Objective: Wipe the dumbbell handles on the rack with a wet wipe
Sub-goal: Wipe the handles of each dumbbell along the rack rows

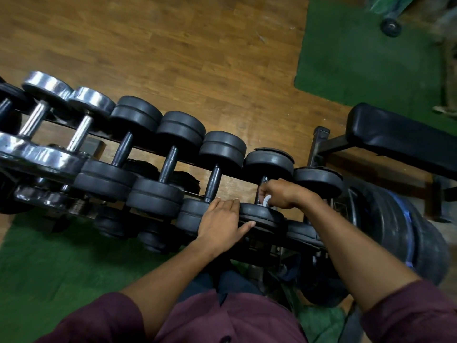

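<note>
A long rack (148, 151) carries a row of dumbbells seen from above: two chrome ones (81, 132) at the left, several black ones to their right. My right hand (282, 194) grips a white wet wipe (266, 201) wrapped round the handle of the second black dumbbell from the right (268, 162); most of that handle is hidden under the hand. My left hand (223, 222) rests flat, fingers straight, on the near weight of that dumbbell (262, 215) and its left neighbour. The neighbour's bare dark handle (214, 183) shows just left of the wipe.
A black padded bench (400, 139) stands at the right on a green mat (366, 60). Large dark weight plates (405, 233) lean at the rack's right end. Smaller dumbbells sit on a lower tier (116, 226). Wooden floor lies beyond the rack.
</note>
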The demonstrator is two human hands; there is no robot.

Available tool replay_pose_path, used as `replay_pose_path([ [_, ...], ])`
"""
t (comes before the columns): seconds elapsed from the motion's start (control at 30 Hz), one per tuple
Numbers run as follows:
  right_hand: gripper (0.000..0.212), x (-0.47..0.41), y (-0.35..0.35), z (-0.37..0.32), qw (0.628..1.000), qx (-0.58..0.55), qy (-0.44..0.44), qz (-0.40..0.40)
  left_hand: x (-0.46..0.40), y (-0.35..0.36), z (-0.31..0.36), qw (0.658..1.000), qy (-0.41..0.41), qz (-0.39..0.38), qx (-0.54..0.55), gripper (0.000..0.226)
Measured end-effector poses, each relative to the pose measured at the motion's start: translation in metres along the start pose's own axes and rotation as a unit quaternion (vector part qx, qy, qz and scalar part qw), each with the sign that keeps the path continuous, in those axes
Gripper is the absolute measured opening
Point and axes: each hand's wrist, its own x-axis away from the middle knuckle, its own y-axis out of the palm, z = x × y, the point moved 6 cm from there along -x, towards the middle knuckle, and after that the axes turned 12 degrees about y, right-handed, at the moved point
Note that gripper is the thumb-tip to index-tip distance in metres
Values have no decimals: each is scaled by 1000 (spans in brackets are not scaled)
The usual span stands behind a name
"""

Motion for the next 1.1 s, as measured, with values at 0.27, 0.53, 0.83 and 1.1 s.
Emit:
replay_pose_path([
  [0.27,24,-10,44,38,928,-344,141,-8,0,3,-1,1000,2,-5,-1,84],
  [0.53,30,-24,62,36,827,-530,175,-62,0,2,-1,1000,2,-15,-6,84],
  [0.83,42,-24,61,45,691,-696,179,-75,0,4,-2,1000,5,-29,-4,87],
  [1.1,29,-27,56,52,547,-817,184,8,0,3,-2,1000,5,-30,-5,87],
])
